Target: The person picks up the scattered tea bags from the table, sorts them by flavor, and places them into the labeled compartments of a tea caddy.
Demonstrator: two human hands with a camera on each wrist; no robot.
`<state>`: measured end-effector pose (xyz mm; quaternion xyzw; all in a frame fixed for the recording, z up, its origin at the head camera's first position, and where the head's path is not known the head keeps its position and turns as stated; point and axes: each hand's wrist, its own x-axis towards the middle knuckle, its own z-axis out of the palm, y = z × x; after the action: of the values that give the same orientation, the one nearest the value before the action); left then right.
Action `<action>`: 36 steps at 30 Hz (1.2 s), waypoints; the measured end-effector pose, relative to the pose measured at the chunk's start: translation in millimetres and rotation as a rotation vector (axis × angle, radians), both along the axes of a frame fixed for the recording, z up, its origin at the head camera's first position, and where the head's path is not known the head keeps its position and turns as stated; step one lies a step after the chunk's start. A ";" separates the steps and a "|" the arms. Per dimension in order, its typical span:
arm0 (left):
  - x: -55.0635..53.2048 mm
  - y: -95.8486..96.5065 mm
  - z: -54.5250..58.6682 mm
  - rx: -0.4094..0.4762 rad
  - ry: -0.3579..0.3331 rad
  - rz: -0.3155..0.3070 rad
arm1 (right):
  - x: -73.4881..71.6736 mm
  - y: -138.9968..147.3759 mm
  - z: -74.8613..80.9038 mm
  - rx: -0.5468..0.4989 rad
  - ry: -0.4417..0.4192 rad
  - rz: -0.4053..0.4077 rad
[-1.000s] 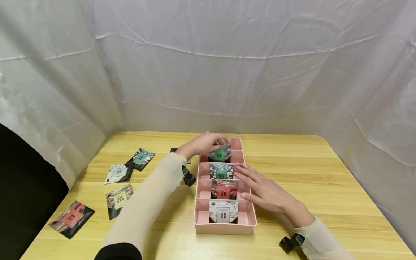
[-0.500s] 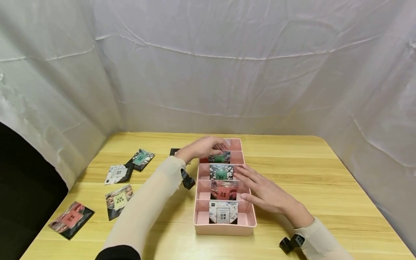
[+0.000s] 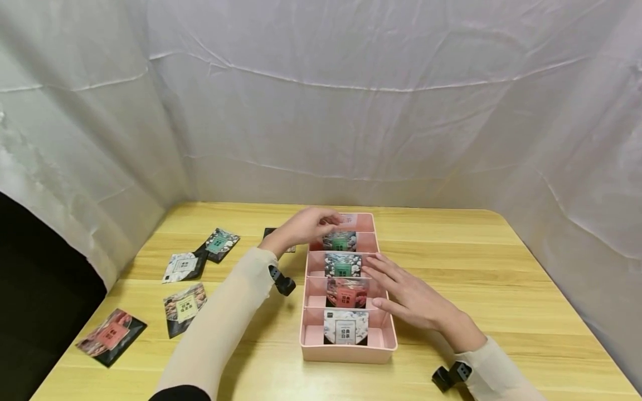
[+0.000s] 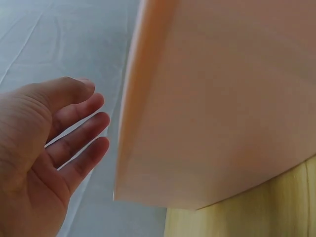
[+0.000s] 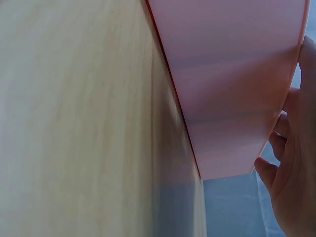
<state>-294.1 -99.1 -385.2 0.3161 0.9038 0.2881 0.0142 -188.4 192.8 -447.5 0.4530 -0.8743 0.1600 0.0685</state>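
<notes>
A long pink divided box [image 3: 346,354] stands lengthwise in the head view. In its compartments, from the near end, stand a white tea sachet [image 3: 346,328], a red tea sachet [image 3: 347,293], a green-labelled tea sachet [image 3: 343,265] and another green-labelled tea sachet [image 3: 340,241]. My left hand [image 3: 312,225] hovers over the box's far left rim, close by the farther green-labelled sachet. The left wrist view shows this hand empty, its fingers loosely bent beside the box wall [image 4: 222,108]. My right hand [image 3: 413,295] rests its spread fingertips along the right rim.
On the table's left lie a red sachet [image 3: 112,337], a yellow-labelled sachet [image 3: 184,309], a white sachet [image 3: 181,267] and a green sachet [image 3: 220,244]. A dark sachet [image 3: 269,231] is partly hidden behind my left arm. Pale cloth [image 3: 351,111] hangs behind the table.
The farther green-labelled sachet sank lower into its compartment. My left hand let go of it and drew back to the left, uncovering pale printing in the farthest compartment. My right hand stayed put.
</notes>
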 end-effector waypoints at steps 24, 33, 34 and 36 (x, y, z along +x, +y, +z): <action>12.7 -57.4 -33.4 -0.036 0.120 0.205 | 9.1 5.1 13.0 0.070 0.073 -0.013; 14.2 -70.4 -41.4 -0.067 0.081 0.252 | 17.8 13.2 14.2 0.075 0.013 -0.008; 14.0 -72.0 -42.1 -0.069 0.075 0.256 | 18.4 14.3 13.5 0.074 0.005 -0.011; 12.6 -75.3 -44.1 -0.074 0.067 0.260 | 19.4 16.0 11.7 0.072 -0.006 -0.017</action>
<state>-281.4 -174.4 -429.3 0.2050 0.9471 0.2432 -0.0419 -169.0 208.8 -435.8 0.4472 -0.8835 0.1295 0.0508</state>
